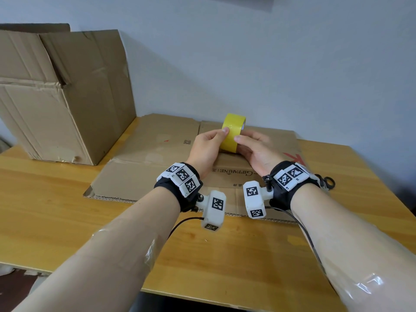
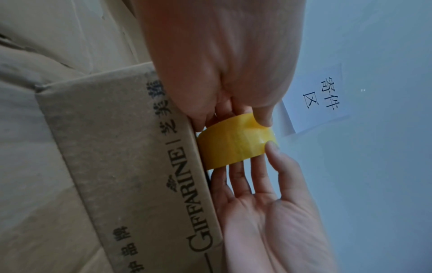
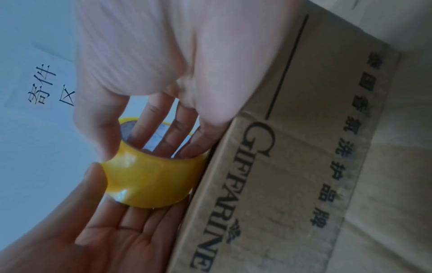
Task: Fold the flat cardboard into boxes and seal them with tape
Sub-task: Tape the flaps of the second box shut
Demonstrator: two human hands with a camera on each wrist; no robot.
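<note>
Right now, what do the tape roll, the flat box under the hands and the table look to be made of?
Tape roll: glossy yellow plastic film, judging by highlights on its face; the core material is unclear.
Flat box: matte brown corrugated cardboard, with fluting visible along its near edge, printed lettering and creases.
Table: wood or wood-look top with a smooth, slightly shiny finish; grain and knots show, though it could be veneer.

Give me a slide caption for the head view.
Both hands hold a yellow tape roll above flat cardboard on a wooden table.

A wooden table [image 1: 56, 212] carries flattened cardboard [image 1: 139, 176] and, at its far left, an upright carton [image 1: 67, 97].
</note>
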